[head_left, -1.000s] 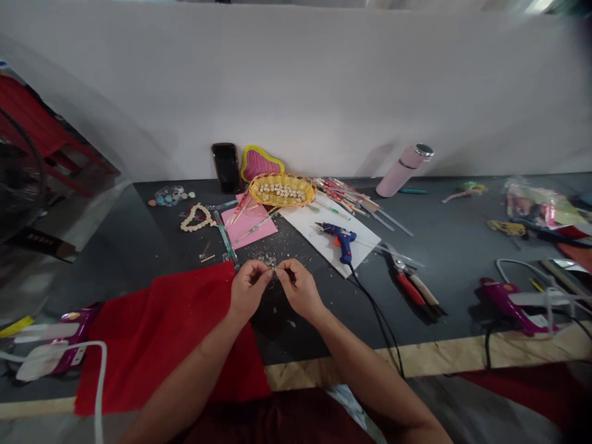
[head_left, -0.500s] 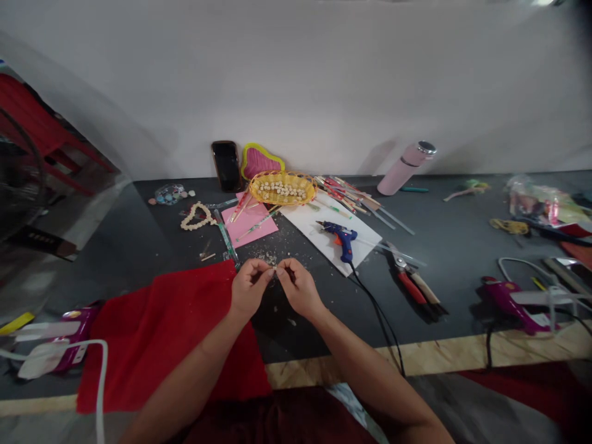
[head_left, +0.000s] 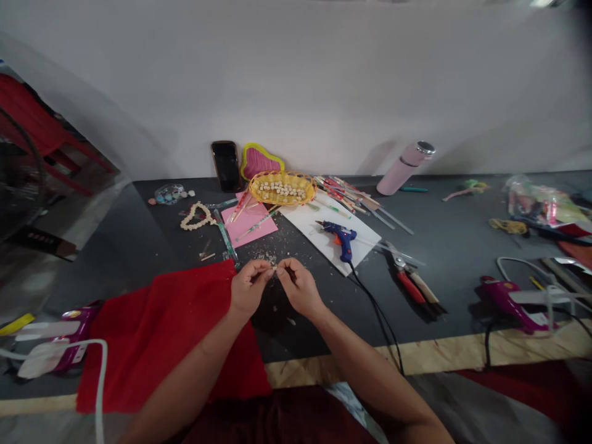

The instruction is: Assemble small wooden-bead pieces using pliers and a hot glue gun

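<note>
My left hand (head_left: pixel 250 285) and my right hand (head_left: pixel 298 287) meet over the dark table, thumbs and forefingers pinched together. Between the fingertips is a small pale piece (head_left: pixel 274 267), too small to make out well; both hands appear to hold it. Crumbs and shavings (head_left: pixel 267 254) lie on the table just beyond the fingers. A blue glue gun (head_left: pixel 342 237) rests on a white sheet (head_left: pixel 308 219) to the right. Farther back, a yellow woven basket (head_left: pixel 283 198) holds many small pale pieces. A beaded-looking pale loop (head_left: pixel 198 217) lies at the left, near pink paper (head_left: pixel 252 223).
A red cloth (head_left: pixel 176 333) covers the table's front left. Red-handled pliers (head_left: pixel 409 280) and the glue gun's black cord (head_left: pixel 377 308) lie at the right. A pink bottle (head_left: pixel 406 168), a phone (head_left: pixel 226 166) and printed sticks (head_left: pixel 342 194) stand or lie toward the wall. Purple power strips (head_left: pixel 513 305) sit at both sides.
</note>
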### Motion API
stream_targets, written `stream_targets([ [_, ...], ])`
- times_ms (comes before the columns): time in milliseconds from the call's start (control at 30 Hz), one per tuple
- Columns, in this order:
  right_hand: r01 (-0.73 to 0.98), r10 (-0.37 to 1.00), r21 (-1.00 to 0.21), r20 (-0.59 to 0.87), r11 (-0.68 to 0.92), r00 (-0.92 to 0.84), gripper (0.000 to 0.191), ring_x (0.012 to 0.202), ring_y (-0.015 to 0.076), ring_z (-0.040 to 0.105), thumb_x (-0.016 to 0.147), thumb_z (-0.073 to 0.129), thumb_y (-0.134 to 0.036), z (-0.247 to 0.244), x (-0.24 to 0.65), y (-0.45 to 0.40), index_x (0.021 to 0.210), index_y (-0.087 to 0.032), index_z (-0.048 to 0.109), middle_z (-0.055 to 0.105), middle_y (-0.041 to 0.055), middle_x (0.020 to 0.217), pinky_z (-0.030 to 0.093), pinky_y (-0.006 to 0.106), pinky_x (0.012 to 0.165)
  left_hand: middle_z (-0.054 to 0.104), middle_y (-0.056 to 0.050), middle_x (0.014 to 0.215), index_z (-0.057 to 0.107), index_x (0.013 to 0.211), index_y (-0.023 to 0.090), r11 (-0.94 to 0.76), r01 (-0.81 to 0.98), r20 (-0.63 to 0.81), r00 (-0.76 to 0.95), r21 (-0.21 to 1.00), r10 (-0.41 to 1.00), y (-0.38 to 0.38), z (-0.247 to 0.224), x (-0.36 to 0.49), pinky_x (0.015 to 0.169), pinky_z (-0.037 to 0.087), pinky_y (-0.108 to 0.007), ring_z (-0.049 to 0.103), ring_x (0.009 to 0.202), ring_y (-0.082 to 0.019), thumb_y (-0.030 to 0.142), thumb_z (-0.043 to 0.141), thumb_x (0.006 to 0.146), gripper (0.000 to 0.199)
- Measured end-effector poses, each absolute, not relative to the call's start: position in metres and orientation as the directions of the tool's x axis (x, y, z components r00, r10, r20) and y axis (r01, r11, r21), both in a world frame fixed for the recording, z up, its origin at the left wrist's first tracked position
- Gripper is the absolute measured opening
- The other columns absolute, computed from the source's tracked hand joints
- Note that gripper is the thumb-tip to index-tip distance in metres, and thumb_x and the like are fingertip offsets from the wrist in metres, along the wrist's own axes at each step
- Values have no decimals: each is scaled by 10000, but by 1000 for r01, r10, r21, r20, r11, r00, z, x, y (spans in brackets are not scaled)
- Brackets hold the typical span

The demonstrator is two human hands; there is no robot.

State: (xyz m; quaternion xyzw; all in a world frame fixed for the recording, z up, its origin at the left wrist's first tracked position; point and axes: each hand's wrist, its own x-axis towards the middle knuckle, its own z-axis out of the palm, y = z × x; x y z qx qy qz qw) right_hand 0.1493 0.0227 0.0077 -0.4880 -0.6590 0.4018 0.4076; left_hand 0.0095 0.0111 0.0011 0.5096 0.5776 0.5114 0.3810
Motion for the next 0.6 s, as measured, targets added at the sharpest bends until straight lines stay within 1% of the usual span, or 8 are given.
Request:
stream_targets([
  [300, 207, 974, -968, 97, 140, -204, 177, 571, 105, 420, 877, 440, -341, 5, 150, 23, 816, -192, 513, 468, -26, 676, 350, 210, 534, 701, -29, 845, 682, 856, 205, -87, 252, 128, -152, 964, 980, 12, -4, 8, 752, 497, -281, 639, 789, -169, 279, 633, 739, 147],
  [600, 163, 971, -980, 76, 114, -227, 189, 574, 103, 414, 868, 457, -356, 4, 149, 22, 804, -191, 524, 462, -24, 670, 339, 210, 524, 699, -14, 818, 674, 832, 197, -106, 350, 157, -122, 931, 980, 12, -3, 6, 734, 508, -264, 640, 769, -155, 295, 606, 767, 136],
])
